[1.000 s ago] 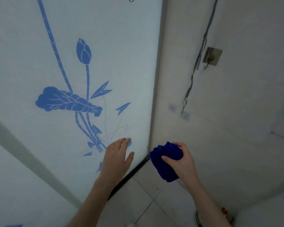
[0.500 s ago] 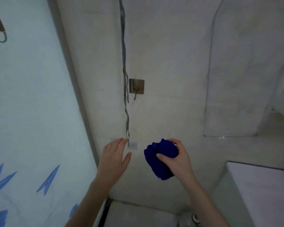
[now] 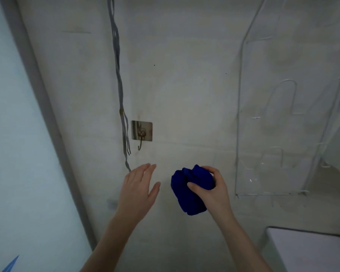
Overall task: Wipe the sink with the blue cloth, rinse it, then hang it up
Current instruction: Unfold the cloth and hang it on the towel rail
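My right hand (image 3: 212, 191) grips the bunched-up blue cloth (image 3: 186, 191) in front of a pale wall, thumb across its front. My left hand (image 3: 139, 189) is raised beside it, fingers straight and together, holding nothing and a small gap away from the cloth. A metal adhesive hook (image 3: 141, 132) is stuck to the wall above and left of the cloth, just above my left fingertips. The sink is out of view.
A grey cord (image 3: 119, 85) hangs down the wall just left of the hook. A frosted glass panel with a grey frame (image 3: 45, 107) fills the left side. A clear plastic holder (image 3: 273, 134) is fixed to the wall at right. A white surface (image 3: 310, 252) sits at lower right.
The view has swung right and up from the flower-printed panel to the wall, bringing the hook to the middle. Both hands keep their pose; the cloth stays in my right hand.
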